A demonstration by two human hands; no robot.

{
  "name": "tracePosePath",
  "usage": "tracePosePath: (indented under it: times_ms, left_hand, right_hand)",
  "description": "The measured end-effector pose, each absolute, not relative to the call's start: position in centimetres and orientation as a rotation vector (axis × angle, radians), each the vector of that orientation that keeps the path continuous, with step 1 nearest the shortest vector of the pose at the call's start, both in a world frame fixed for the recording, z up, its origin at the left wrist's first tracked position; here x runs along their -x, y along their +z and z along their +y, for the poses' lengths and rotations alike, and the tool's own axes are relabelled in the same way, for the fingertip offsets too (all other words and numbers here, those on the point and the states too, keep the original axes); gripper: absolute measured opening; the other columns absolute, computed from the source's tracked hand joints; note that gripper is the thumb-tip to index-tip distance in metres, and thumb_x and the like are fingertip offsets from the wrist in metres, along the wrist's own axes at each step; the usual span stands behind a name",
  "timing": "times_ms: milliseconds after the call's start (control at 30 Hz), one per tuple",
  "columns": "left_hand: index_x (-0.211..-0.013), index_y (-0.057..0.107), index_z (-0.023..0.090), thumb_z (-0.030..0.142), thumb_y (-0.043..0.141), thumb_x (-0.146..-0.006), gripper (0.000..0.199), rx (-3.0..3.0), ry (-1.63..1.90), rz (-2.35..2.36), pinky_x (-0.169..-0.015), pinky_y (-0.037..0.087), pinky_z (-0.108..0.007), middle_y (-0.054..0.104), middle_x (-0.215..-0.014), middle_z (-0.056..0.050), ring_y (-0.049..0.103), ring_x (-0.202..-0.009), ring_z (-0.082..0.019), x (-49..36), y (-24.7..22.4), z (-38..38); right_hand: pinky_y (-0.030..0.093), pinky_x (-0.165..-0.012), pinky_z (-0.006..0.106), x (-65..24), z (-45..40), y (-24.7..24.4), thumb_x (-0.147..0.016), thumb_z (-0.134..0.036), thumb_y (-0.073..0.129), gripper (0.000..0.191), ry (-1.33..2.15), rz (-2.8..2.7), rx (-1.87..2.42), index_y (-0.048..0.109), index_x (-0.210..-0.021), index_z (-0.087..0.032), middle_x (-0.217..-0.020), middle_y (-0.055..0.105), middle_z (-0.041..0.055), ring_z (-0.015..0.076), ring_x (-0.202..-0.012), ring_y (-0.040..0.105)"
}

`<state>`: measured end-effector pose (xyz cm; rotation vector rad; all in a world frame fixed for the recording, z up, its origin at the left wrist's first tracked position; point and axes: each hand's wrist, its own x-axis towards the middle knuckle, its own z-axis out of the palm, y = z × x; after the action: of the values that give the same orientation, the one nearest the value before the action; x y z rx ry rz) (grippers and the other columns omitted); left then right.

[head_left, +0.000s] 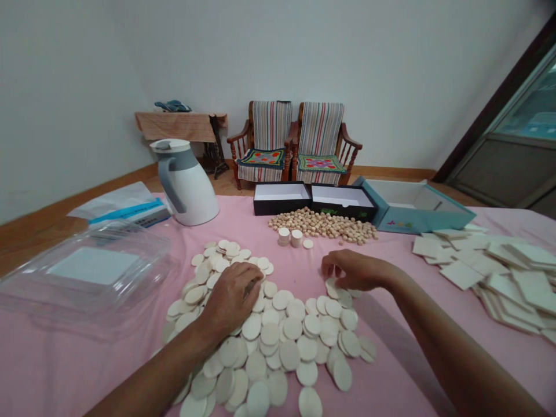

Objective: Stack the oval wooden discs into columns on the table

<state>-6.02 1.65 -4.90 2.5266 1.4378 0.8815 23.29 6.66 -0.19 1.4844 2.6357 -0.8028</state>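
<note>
Many thin round wooden discs [270,335] lie in a loose, overlapping pile on the pink cloth. My left hand [232,298] rests over the left part of this pile, its fingers curled downward; whatever is under the fingertips is hidden. At the pile's right upper edge, my right hand [358,271] has its fingers bent down in a pinch on a wooden disc [332,288]. Just beyond the hands stand two short stacks of discs, a left stack [284,236] and a right stack [296,238], with a single flat disc [308,244] beside them.
Small wooden beads [324,225] are heaped before two black boxes [282,207] and a blue box [428,217]. Square wooden pieces [499,266] lie at right. A white jug [195,194], clear plastic packaging [87,272] and a blue-and-white packet [128,213] are at left.
</note>
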Motion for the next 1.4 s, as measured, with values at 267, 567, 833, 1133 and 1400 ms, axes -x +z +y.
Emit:
tracePosePath:
  times_ms: [267,567,833,1133,1400]
  left_hand:
    - [-0.09,0.064,0.019,0.015,0.051,-0.081,0.016,-2.539,0.887,1.437,-0.084,0.047,-0.036,0.067,-0.094,-0.006,0.06,-0.091,-0.02,6.0,-4.8,1.7]
    - [-0.09,0.064,0.019,0.015,0.051,-0.081,0.016,-2.539,0.858,1.445,-0.086,0.046,-0.037,0.066,-0.096,-0.005,0.059,-0.093,-0.021,6.2,-4.9,1.7]
    - [-0.091,0.063,0.019,0.015,0.05,-0.082,0.016,-2.542,0.831,1.448,-0.086,0.046,-0.037,0.065,-0.097,-0.006,0.058,-0.094,-0.021,6.1,-4.9,1.8]
    - [-0.093,0.063,0.019,0.016,0.05,-0.082,0.017,-2.555,0.824,1.458,-0.087,0.045,-0.039,0.065,-0.099,-0.006,0.058,-0.096,-0.022,6.2,-5.2,1.8]
    - [-0.095,0.062,0.018,0.016,0.05,-0.083,0.017,-2.551,0.826,1.455,-0.089,0.044,-0.039,0.064,-0.101,-0.006,0.056,-0.098,-0.021,6.4,-5.5,1.9]
  right_hand:
    - [0.041,-0.065,0.023,-24.2,5.7,-1.0,-0.061,0.001,0.052,0.042,-0.776,2.683,-1.376,0.065,-0.095,-0.022,-0.093,0.061,0.0039,0.0149,-0.079,0.057]
    - [0.037,-0.062,0.023,-22.1,6.6,-3.1,-0.063,-0.001,0.047,0.022,-0.578,2.743,-1.626,0.06,-0.072,-0.016,-0.079,0.061,0.0044,0.0135,-0.071,0.054]
    - [0.035,-0.054,0.021,-23.5,6.3,-2.3,-0.059,-0.013,0.062,0.027,-0.862,2.667,-1.444,0.059,-0.085,-0.019,-0.081,0.061,0.0009,0.0125,-0.067,0.052]
    - [0.032,-0.053,0.021,-22.8,8.0,-4.1,-0.067,-0.015,0.055,0.008,-0.994,2.749,-1.825,0.052,-0.074,-0.017,-0.067,0.055,-0.0012,0.0107,-0.06,0.048]
    - [0.03,-0.054,0.023,-23.2,10.5,-7.0,-0.069,-0.018,0.057,0.007,-0.488,2.568,-2.574,0.051,-0.073,-0.018,-0.067,0.057,0.0,0.0126,-0.06,0.049]
